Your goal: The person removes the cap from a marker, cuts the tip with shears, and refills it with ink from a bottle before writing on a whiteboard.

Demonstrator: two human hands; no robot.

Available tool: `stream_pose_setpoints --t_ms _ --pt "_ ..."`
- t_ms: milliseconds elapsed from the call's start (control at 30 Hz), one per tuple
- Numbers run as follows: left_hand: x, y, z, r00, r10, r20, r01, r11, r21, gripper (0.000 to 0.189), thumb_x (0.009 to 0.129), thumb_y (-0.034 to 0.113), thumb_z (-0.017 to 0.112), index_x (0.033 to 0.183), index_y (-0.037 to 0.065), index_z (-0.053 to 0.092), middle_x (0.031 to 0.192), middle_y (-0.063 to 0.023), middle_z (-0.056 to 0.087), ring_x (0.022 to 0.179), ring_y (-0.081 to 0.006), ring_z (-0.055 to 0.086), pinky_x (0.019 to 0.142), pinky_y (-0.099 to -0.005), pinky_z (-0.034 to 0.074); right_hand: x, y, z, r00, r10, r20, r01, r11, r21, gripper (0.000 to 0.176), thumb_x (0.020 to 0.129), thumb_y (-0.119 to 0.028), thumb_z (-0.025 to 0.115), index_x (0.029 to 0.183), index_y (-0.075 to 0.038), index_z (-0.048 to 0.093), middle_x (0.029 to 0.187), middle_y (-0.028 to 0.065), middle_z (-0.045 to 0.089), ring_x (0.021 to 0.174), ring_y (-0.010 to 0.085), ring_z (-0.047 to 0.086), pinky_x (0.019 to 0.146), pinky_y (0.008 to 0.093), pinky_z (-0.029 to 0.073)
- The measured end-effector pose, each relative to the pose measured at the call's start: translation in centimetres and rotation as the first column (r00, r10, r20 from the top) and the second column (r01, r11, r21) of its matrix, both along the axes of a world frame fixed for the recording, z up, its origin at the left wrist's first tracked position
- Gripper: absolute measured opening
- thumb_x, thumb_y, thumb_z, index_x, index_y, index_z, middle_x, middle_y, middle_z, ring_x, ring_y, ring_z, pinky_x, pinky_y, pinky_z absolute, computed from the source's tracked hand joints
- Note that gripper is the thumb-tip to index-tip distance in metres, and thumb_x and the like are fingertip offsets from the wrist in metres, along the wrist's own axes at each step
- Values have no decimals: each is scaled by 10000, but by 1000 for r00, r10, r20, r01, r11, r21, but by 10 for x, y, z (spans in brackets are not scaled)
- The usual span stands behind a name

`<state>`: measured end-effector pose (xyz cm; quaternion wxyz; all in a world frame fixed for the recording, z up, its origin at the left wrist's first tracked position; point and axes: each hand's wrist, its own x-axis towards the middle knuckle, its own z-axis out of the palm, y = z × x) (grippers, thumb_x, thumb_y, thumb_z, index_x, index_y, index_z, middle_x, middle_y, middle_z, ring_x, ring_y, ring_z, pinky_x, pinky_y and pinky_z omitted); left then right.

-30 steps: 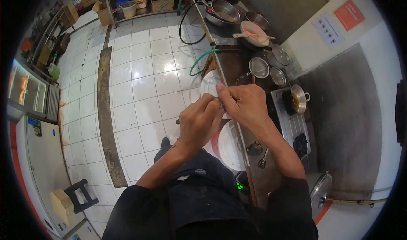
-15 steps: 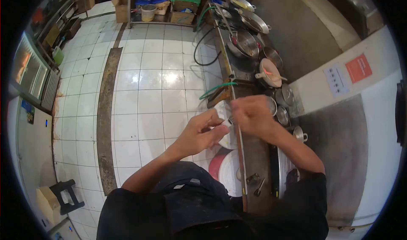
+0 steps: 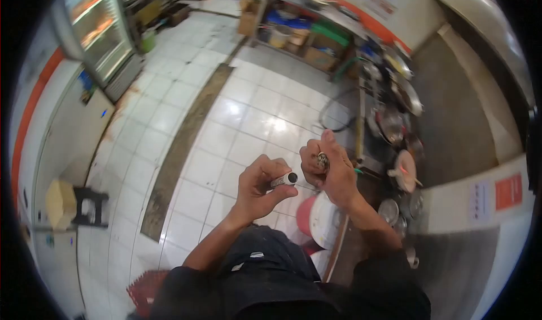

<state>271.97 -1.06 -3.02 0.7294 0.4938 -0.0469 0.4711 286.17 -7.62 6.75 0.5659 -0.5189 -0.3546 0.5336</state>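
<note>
White tube (image 3: 279, 181), long axis aslant in left hand (image 3: 257, 191), dark end (image 3: 292, 177) up and rightward, right hand (image 3: 334, 176) round a metallic-looking piece (image 3: 322, 160)

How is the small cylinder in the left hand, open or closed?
Open at its visible end: the cylinder has a dark, pale-rimmed hole.

Two hands (image 3: 257, 189), one tube (image 3: 280, 180), one red poster (image 3: 508, 192)

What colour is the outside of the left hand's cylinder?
The cylinder is mostly whitish, best seen in the head view.
</note>
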Motion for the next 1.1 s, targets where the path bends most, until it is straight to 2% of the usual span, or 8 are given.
stream_pose_setpoints --t_ms 167,233,467,767,900,967,1033,1100 --pt "-63 17 -5 923 382 -47 -385 914 -127 308 783 -18 767 962 20 518 846 -75 593 772 -132 518 651 -264 397 -67 70 -29 931 223 -289 -226 974 21 539 983 -616 323 773 -121 372 666 -21 322 547 84 295 476 228 223" --pt "-107 21 -8 844 536 -30 -535 834 -134 313 780 -13 771 961 16 517 852 -81 604 783 -135 523 656 -265 402 -100 94 -34 811 415 -413 -416 905 92 477 980 -582 385 851 -123 409 723 -18 351 578 87 312 518 228 252" --pt "-315 -10 -27 340 940 -8 -938 340 64 377 722 -19 812 1019 -6 580 818 -121 622 733 -180 579 615 -277 426 -297 134 -64 314 673 -670 -785 581 216 293 882 -310 699 1037 -149 511 836 -11 458 679 79 396 638 225 340" --pt "-629 -63 -27 -64 987 150 -966 -99 239 413 729 -18 776 1092 22 583 822 -137 615 664 -209 594 564 -301 445 -619 142 -81 108 700 -706 -910 355 213 344 837 -245 739 1088 -121 540 950 25 550 806 105 545 721 213 460" --pt "-751 -58 -36 -208 972 110 -916 -233 327 380 826 201 767 1093 44 548 848 -103 596 620 -175 532 535 -305 418 -752 163 -93 53 679 -732 -938 285 196 366 821 -237 758 1063 -72 539 951 45 579 798 110 578 693 198 476" --pt "-814 -57 -56 -265 963 42 -964 -265 -4 336 821 171 760 1058 46 558 846 -123 609 631 -185 550 561 -306 441 -815 182 -101 64 713 -698 -941 276 195 386 800 -238 783 1045 -60 544 922 53 588 770 115 598 659 200 484" --pt "-884 -49 -60 -355 935 3 -932 -354 -77 310 830 181 748 1028 51 549 839 -131 611 647 -188 557 583 -307 453 -877 207 -108 114 776 -620 -940 286 186 384 780 -209 807 1019 -48 553 882 61 597 730 125 609 626 211 488" --pt "-951 -40 -46 -507 862 -3 -858 -504 101 309 854 228 730 1004 59 519 827 -125 602 668 -185 552 600 -308 453 -949 237 -108 142 826 -546 -943 281 180 368 765 -178 819 989 -39 562 855 68 605 704 134 617 602 219 490"
